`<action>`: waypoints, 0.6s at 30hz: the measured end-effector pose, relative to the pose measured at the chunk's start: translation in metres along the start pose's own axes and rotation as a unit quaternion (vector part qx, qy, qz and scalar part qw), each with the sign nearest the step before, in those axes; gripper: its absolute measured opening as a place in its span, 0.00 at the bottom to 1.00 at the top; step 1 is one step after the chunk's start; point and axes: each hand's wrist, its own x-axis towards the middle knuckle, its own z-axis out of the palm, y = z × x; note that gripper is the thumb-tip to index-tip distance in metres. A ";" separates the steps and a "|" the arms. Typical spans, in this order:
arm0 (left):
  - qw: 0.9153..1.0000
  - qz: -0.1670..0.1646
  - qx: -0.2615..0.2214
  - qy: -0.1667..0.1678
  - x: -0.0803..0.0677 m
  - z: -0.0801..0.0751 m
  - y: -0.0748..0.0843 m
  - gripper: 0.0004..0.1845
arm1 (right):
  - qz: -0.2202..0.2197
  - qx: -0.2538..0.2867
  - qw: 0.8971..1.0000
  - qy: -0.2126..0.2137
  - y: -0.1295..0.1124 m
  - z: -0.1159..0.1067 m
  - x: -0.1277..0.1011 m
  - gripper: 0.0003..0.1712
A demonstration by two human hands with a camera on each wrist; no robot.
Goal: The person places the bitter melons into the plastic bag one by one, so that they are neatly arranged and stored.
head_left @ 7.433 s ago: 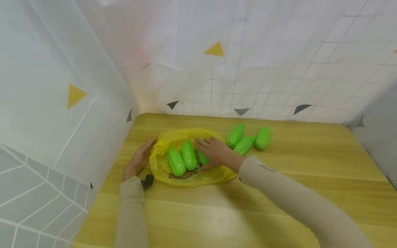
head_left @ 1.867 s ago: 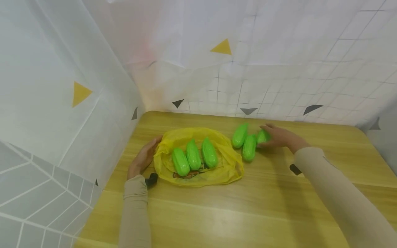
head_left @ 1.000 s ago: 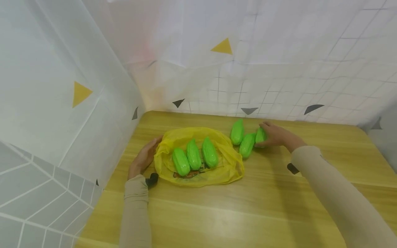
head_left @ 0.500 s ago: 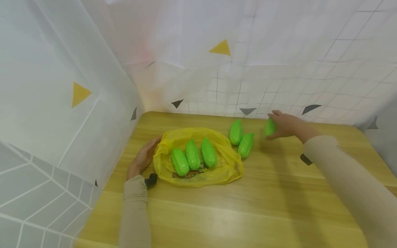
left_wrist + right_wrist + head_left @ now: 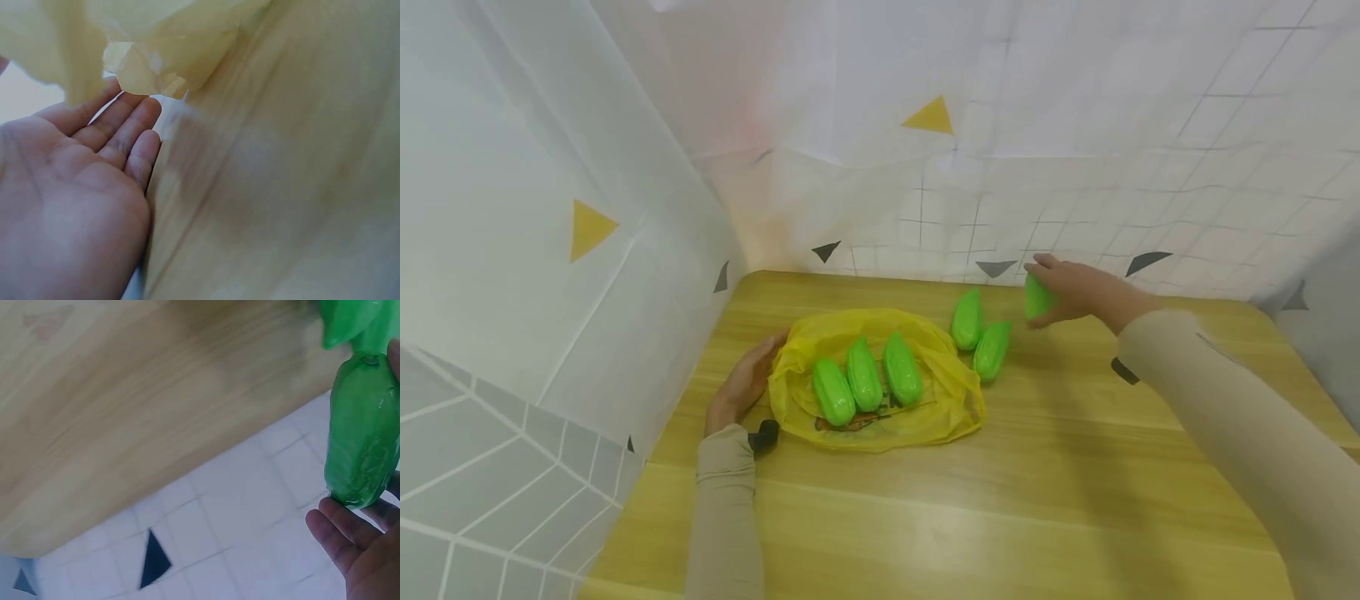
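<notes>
A yellow plastic bag (image 5: 940, 425) lies spread on the wooden table with its mouth wide. Inside it are three glossy green oblong pods (image 5: 864, 375), side by side, each with a pointed tip. My left hand (image 5: 745, 382) stands at the bag's left side, its loosely bent fingers touching or just beside the yellow film (image 5: 181, 50). Between the thumb and fingers of my right hand (image 5: 1078, 293) is another green pod (image 5: 362, 431), held above the table's back right. Two more green pods (image 5: 967, 321) lie to the right of the bag, close together.
The wooden table (image 5: 1000, 500) ends at the back against a white wall sheet (image 5: 1075, 183) with a grid and dark and yellow patches. Another sheet (image 5: 497, 208) hangs along the left side. Both wrists carry a small black device (image 5: 765, 437).
My right hand has left the bag and taken the rightmost pod, lifting it off the table. The other two pods have shifted slightly. My left hand stays by the bag.
</notes>
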 end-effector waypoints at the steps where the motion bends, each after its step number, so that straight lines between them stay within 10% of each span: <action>1: 1.000 0.002 0.000 -0.003 0.000 0.000 0.000 0.34 | -0.006 -0.006 1.000 0.002 -0.005 -0.004 0.003 0.63; 18: 1.000 0.007 0.000 -0.014 0.003 0.006 0.003 0.33 | -0.039 -0.048 0.997 -0.034 -0.074 -0.043 0.029 0.61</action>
